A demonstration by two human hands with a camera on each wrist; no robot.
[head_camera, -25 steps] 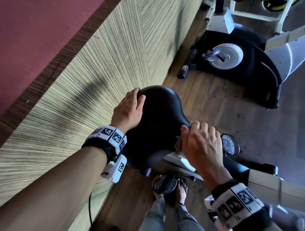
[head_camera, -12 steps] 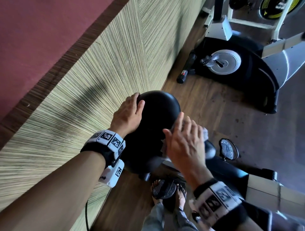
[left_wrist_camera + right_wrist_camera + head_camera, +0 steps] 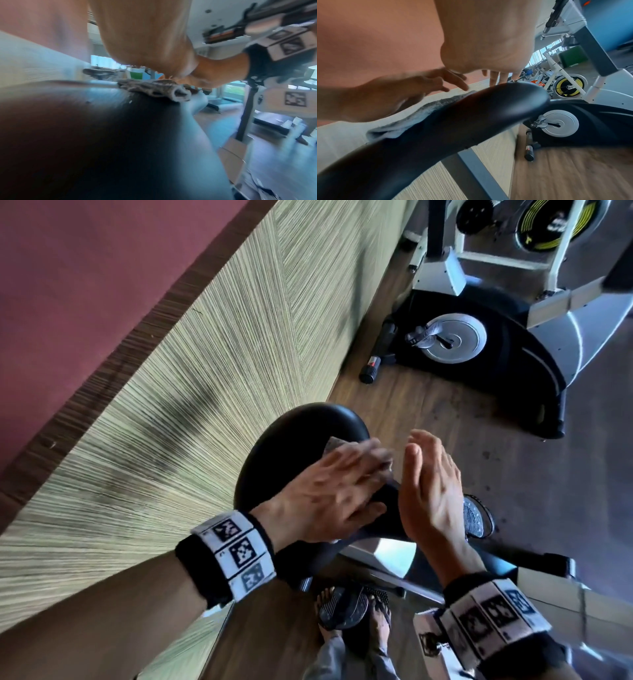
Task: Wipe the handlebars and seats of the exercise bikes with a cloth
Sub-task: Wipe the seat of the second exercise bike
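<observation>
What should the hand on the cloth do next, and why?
Probably slide the cloth toward the wide rounded back of the black seat. The left hand lies flat on it mid-seat, that bare back part shows no cloth, and the right hand hovers open beside.

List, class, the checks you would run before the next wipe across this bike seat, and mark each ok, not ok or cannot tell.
1. Cloth lies on the seat: ok.
2. Left hand rests flat on the cloth: ok.
3. Right hand is off the cloth, open beside the seat: ok.
4. Broad end of the seat is uncovered for wiping: ok.
5. Seat already clean: cannot tell.
6. Handlebars in view: not ok.
</observation>
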